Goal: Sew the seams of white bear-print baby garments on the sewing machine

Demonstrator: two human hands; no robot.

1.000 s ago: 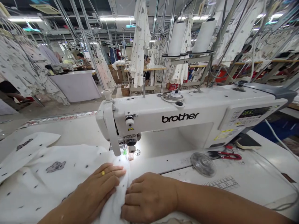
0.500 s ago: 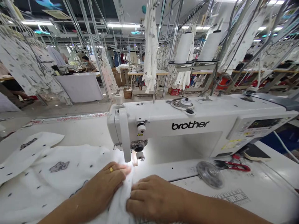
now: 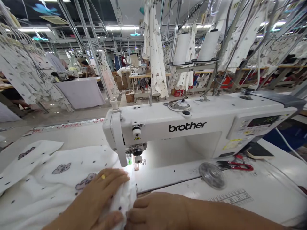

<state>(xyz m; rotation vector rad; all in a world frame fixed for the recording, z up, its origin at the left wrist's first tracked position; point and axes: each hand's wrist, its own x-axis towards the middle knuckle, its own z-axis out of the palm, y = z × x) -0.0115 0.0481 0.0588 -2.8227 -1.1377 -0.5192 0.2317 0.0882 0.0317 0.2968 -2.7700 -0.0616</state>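
A white table [image 3: 251,188] is being taken up across the lower frame by a white sewing machine [image 3: 192,127], with "brother" printed in black at its centre. A yellow warning sticker is being shown beside the needle area, its text too small to read. A panel [image 3: 260,123] with a green-lit display is being carried at the machine's right end. A ruler strip [image 3: 231,197] is stuck to the table at lower right, just below a metal disc [image 3: 212,175] and red snips [image 3: 236,165].

White printed fabric [image 3: 43,179] is lying over the lower left of the table, its edge reaching under the needle. The fabric is being pinched by the left hand [image 3: 100,195], ringed and curled closed on a bunched fold. The same fold is being gripped by the right hand [image 3: 158,210], fingers folded, touching the left.

Behind, in the upper frame, 2 thread cones [image 3: 195,48] are standing on a rack, and printed garments [image 3: 154,51] are hanging from overhead rails above other worktables.
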